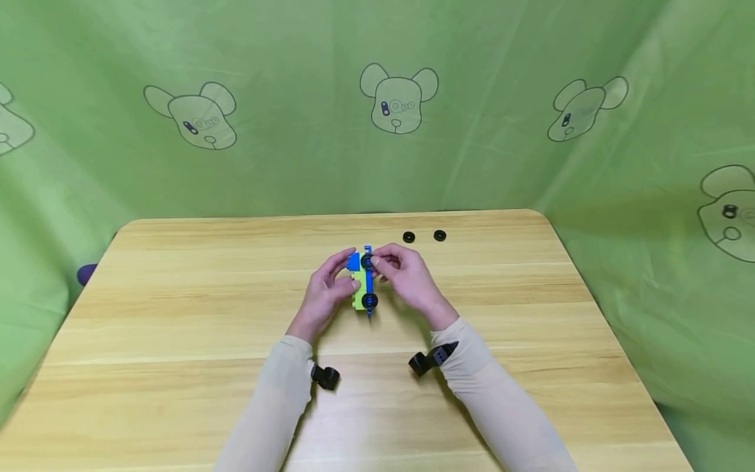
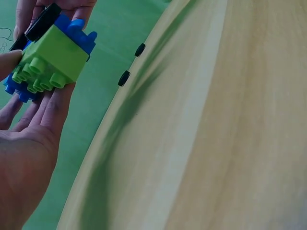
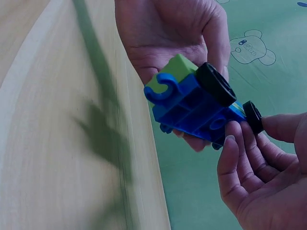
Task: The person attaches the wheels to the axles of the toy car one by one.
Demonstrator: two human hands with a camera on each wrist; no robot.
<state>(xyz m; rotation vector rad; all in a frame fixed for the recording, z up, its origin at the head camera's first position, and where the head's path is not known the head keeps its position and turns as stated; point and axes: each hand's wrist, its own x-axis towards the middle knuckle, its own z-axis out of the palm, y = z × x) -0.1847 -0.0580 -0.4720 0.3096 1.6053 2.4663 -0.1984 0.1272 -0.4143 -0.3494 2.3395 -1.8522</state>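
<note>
The toy car (image 1: 360, 299) hangs above the table (image 1: 501, 406) between the two hands, tipped so that its wheels face the right fingers. The left hand (image 1: 323, 298) grips it by the body, thumb pressed on the green blocks (image 2: 55, 50) and fingers bent under the opposite side. The right hand (image 1: 413, 278) pinches the far wheel (image 3: 253, 117), thumb against its outer face and fingertips along the blue base (image 3: 182, 112). It all looks like hard plastic, so it should be light, stiff and unlikely to break, though smooth faces could slide under dry fingertips. The joins between blocks are probably the weak spots; a hold spanning green and blue together, as the left fingers nearly give, seems safest. The near wheel (image 3: 216, 85), nearer the wrists than the right fingertips, may turn if gripped, and the hook (image 3: 163, 91) makes a poor handle. Beyond the right fingers lie two loose wheels (image 1: 409, 237), easiest taken by the rim.
</note>
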